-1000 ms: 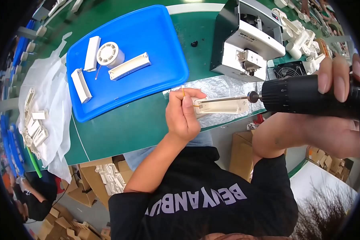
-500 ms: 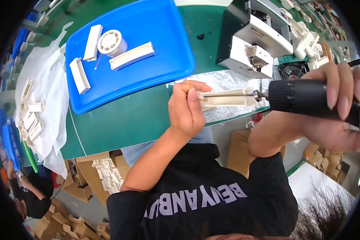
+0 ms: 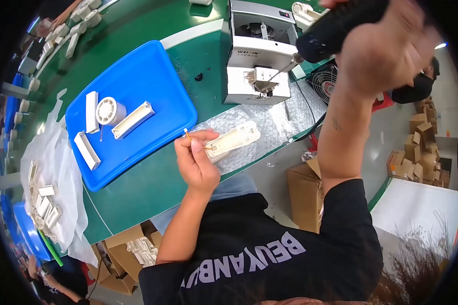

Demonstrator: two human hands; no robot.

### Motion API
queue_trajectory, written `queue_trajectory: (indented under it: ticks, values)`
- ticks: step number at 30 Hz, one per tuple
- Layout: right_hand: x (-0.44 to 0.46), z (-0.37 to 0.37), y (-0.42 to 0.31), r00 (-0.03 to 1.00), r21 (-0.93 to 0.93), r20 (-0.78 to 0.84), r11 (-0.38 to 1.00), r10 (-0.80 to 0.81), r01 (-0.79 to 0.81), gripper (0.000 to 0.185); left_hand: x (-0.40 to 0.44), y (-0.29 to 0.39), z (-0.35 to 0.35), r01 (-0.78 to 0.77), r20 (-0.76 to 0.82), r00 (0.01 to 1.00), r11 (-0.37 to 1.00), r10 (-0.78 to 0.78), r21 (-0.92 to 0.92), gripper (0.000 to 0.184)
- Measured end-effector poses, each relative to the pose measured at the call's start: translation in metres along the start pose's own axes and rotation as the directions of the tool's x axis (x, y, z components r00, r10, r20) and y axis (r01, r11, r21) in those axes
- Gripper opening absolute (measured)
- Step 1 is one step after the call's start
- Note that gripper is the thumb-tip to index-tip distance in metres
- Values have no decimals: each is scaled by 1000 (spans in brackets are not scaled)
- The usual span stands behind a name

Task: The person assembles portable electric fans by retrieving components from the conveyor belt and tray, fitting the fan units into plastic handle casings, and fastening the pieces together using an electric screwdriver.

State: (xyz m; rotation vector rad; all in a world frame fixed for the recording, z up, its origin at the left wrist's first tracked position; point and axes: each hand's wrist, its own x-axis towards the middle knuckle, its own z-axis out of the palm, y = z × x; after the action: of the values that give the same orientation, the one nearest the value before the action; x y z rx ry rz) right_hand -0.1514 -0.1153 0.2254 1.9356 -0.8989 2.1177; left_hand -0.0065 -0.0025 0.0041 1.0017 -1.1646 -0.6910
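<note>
My left hand is closed on one end of a white plastic housing, with a thin yellow wire pinched at its fingertips. The housing lies open side up over clear bubble wrap. Up at the right, my right hand grips a black electric screwdriver, and its long bit points down-left, in front of the metal block on a silver and black machine. Motion blurs part of the right hand. Whether the bit touches the machine I cannot tell.
A blue tray holds a round white part and three long white housings. White pieces lie on a plastic bag at the left. Near the machine is a black fan. Cardboard boxes stand below the table edge; other people are around.
The screwdriver in my right hand has left the housing and moved up toward the machine. My left hand still holds the housing, which has turned slightly. The head view has shifted.
</note>
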Motion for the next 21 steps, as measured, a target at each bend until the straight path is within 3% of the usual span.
queue_trajectory:
  ticks: [3, 5, 7, 19, 21]
  values:
    - [-6, 9, -1, 991, 119, 81, 986, 106, -115, 48, -1, -2, -1, -16, 6, 1000, 1000, 16, 12, 14]
    - [-12, 6, -23, 951, -44, -49, 950, 306, -308, 54, -1, 0, -1, -6, 3, 1000, 1000, 6, 11, 14]
    - [-4, 2, -37, 924, -50, 3, 923, 381, -381, 54, 2, 2, -1, 5, 0, 1000, 1000, -5, 16, 14]
    - [-1, 12, 7, 991, 106, 66, 987, 114, -120, 49, 0, 1, 0, -19, 14, 1000, 999, 18, 27, 15]
    - [-4, 8, 0, 979, 98, 80, 976, 187, -194, 48, 1, 2, -1, -16, 23, 1000, 999, 14, 50, 14]
